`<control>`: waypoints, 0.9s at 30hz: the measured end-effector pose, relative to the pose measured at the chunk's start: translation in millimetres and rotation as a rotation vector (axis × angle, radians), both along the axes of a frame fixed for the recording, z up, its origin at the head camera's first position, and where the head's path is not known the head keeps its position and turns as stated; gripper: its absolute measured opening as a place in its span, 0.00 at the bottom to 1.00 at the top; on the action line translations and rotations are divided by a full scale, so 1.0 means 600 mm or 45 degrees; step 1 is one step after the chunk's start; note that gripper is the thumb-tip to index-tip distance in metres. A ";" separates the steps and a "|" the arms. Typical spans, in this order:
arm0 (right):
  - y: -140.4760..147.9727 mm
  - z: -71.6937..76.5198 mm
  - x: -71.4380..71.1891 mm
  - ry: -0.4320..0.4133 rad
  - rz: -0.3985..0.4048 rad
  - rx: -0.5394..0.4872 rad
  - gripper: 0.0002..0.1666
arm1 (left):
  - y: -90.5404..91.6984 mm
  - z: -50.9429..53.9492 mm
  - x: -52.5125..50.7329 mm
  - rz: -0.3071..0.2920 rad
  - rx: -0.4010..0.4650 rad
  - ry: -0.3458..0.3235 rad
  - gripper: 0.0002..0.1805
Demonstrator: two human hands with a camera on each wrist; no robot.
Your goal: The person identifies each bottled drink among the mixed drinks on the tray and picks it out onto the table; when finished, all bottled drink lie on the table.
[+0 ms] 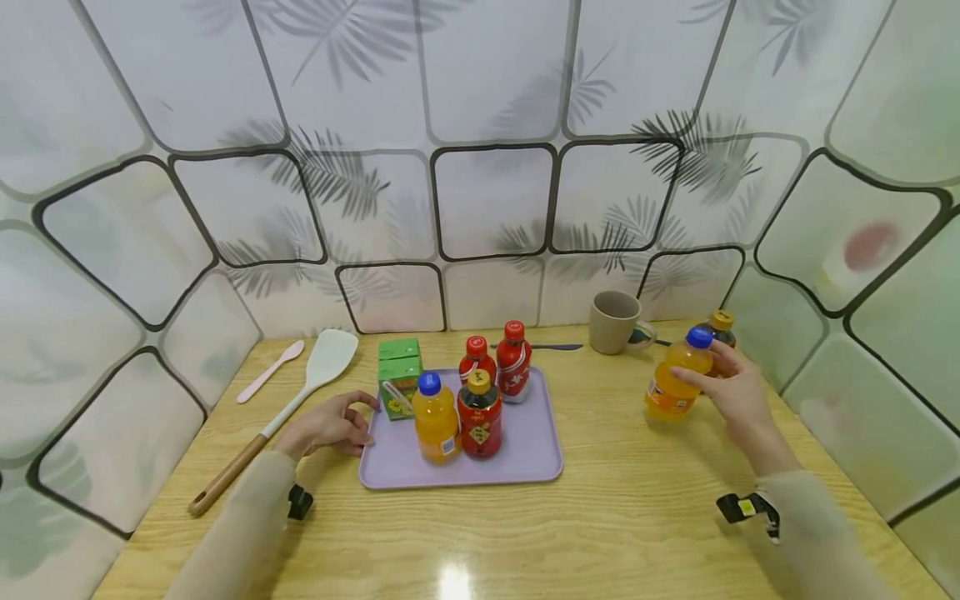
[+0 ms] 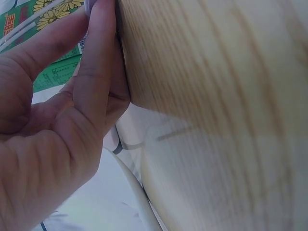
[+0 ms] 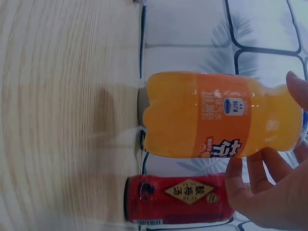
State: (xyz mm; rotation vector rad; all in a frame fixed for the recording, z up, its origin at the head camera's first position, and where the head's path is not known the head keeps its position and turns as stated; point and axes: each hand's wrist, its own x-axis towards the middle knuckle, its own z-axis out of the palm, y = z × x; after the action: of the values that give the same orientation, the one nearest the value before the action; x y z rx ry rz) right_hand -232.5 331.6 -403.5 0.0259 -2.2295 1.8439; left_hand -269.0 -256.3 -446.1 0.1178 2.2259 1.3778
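Observation:
My right hand [image 1: 735,387] grips an orange soda bottle [image 3: 216,115] with a blue cap around its upper part. In the right wrist view the bottle's base is lifted off the table. Just behind it a dark red drink bottle [image 3: 180,198] with a yellow cap stands on the table. At the left end of a lilac tray [image 1: 517,467], my left hand [image 1: 330,423] pinches the rim between thumb and fingers. The tray bears green drink cartons [image 1: 401,371], another orange soda bottle [image 1: 435,421], a dark red bottle [image 1: 480,421] and two red bottles [image 1: 513,362].
Left of the tray lie a white spatula [image 1: 330,358] with a wooden handle and a pink spoon [image 1: 270,372]. A beige mug [image 1: 611,325] stands at the back right. A dark blue utensil [image 1: 555,347] lies behind the tray. Patterned curtains [image 1: 495,208] enclose the table.

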 end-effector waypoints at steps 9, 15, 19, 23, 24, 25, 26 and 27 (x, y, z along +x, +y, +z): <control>0.033 -0.001 0.008 -0.163 -0.154 0.177 0.46 | 0.001 0.001 0.001 -0.002 -0.006 -0.002 0.32; 0.049 -0.003 0.009 -0.226 -0.193 0.168 0.48 | 0.001 0.002 0.000 -0.002 -0.013 -0.005 0.32; 0.057 -0.002 0.009 -0.229 -0.245 0.229 0.47 | 0.000 0.002 0.000 -0.001 -0.008 -0.003 0.32; 0.061 0.000 0.008 -0.259 -0.268 0.222 0.49 | 0.000 0.001 0.000 0.008 -0.009 0.001 0.31; 0.062 0.000 0.008 -0.264 -0.268 0.205 0.50 | 0.001 0.001 0.000 0.010 -0.010 0.002 0.31; 0.063 0.000 0.008 -0.269 -0.269 0.185 0.50 | 0.001 0.001 0.000 0.012 -0.012 0.003 0.31; 0.064 0.000 0.007 -0.275 -0.274 0.170 0.51 | 0.002 0.001 0.000 0.013 -0.015 0.004 0.31; 0.066 0.000 0.007 -0.279 -0.280 0.160 0.51 | 0.002 0.001 0.000 0.014 -0.017 0.004 0.31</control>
State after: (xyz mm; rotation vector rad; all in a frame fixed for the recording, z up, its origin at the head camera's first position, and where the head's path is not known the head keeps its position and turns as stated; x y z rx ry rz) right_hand -228.3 370.9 -403.5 -0.4004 -2.3784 1.6576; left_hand -268.9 -255.2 -445.5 0.1037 2.2412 1.3695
